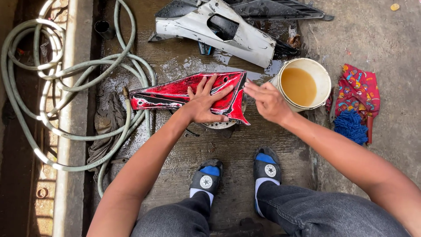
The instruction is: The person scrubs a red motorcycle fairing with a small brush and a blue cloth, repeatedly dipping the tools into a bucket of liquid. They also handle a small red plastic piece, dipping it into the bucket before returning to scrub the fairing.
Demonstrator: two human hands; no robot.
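Wet concrete floor [245, 145] in daylight, drain channel [26, 145] at one side.

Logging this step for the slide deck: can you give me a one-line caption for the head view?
Left hand flat on a wet red panel, right hand open beside a white bucket of brownish liquid.

No packages, labels, signs or screens are visible.

A coiled green hose [52, 87] lies beside a white panel [228, 30].
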